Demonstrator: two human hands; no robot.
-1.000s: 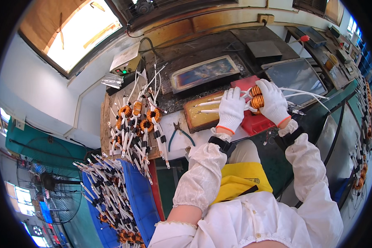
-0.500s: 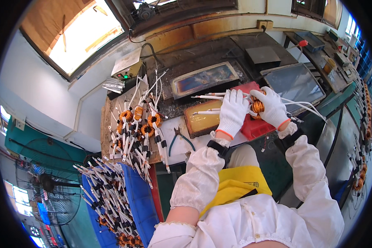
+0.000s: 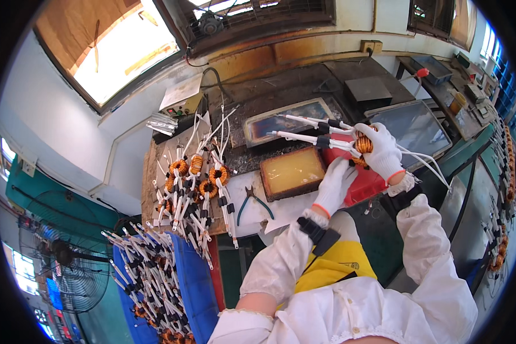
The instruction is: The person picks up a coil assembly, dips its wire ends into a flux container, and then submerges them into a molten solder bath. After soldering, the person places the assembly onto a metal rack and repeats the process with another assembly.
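My right hand point(image 3: 380, 150), in a white glove, grips an orange wound coil point(image 3: 363, 144) whose white sleeved leads point(image 3: 303, 137) stick out to the left over a dark tray point(image 3: 258, 127). Below and left of it, my left hand point(image 3: 333, 184), also gloved, hangs with fingers loosely spread over the edge of a red box point(image 3: 365, 181), beside a shallow tray of yellow liquid point(image 3: 291, 172). It holds nothing that I can see.
Several finished coils with white leads lie on a wooden board point(image 3: 192, 186) at the left. More fill a blue bin point(image 3: 155, 281) below. Blue-handled pliers point(image 3: 251, 202) lie on white paper. A small control box point(image 3: 180, 103) and a grey screen-like panel point(image 3: 412, 127) stand on the bench.
My right hand has lifted the coil up and away from the red box, its leads now pointing left over the dark tray. My left hand has let go and dropped lower.
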